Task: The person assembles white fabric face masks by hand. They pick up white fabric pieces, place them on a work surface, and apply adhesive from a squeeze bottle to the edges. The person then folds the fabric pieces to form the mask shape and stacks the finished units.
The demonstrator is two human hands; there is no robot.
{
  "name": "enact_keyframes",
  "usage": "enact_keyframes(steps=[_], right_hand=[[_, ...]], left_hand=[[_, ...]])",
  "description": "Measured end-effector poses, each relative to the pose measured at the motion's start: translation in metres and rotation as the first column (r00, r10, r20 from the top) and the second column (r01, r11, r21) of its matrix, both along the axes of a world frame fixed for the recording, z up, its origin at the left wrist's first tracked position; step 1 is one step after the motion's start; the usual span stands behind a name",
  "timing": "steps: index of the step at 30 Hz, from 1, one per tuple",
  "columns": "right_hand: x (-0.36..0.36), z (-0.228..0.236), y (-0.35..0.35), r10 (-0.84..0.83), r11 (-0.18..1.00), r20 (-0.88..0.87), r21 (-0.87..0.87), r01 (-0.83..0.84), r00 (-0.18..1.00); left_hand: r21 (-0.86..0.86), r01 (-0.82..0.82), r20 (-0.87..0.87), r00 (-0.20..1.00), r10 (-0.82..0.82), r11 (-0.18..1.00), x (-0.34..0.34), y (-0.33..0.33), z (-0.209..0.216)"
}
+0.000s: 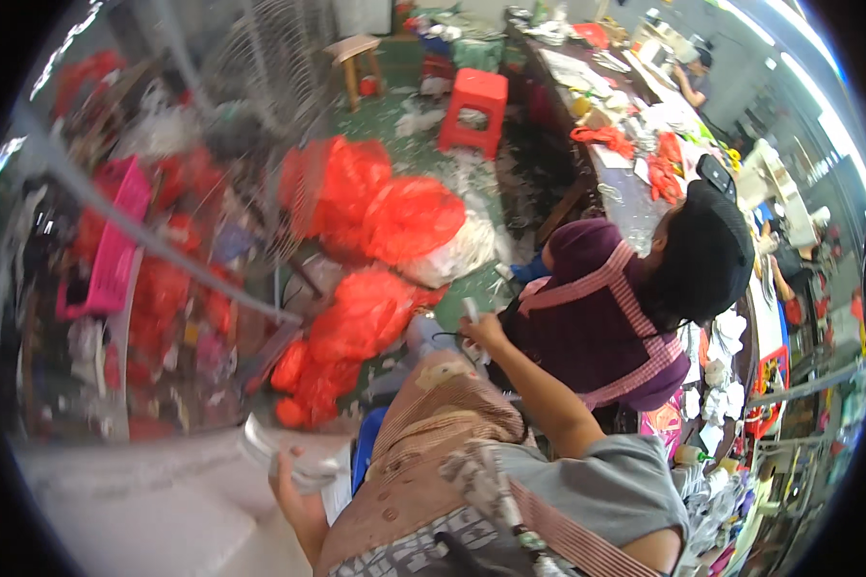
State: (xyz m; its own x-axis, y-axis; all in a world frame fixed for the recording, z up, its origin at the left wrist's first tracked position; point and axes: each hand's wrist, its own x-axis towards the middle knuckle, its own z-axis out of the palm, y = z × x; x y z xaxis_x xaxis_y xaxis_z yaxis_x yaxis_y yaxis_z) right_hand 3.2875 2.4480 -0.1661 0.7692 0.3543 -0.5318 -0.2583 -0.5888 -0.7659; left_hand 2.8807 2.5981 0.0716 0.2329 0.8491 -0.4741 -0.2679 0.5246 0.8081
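Observation:
My left hand (301, 505) is low on the left, beside my lap. Its fingers close on a pale, glossy, folded thing (313, 473), whose kind I cannot make out. My right arm reaches forward across my brown checked apron (452, 423). At its end my right hand (483, 332) is closed around a small white object (471, 310). A thin dark cord (445, 335) shows beside those fingers. Just past this hand sits a co-worker (597, 317) in a purple top, a pink-checked apron and a dark cap.
Red plastic bags (361, 313) lie heaped on the green floor ahead, next to a white bundle (457, 252). Farther off stands a red stool (474, 111). A pink basket (115, 240) is at the left. Along the right runs a long worktable (635, 197) with cloth pieces and sewing machines.

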Motion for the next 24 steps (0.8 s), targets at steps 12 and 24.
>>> enact_keyframes(steps=[12, 24], right_hand=[[0.285, -0.134, 0.067, -0.444, 0.882, -0.199, -0.266, 0.388, 0.874], [0.422, -0.091, 0.063, -0.747, 0.555, -0.370, 0.112, 0.824, 0.553]], left_hand=[[-0.141, 0.395, -0.073, 0.910, -0.407, 0.908, 0.423, 0.155, -0.058], [-0.325, 0.740, -0.142, 0.578, -0.804, 0.589, 0.720, 0.205, -0.070]])
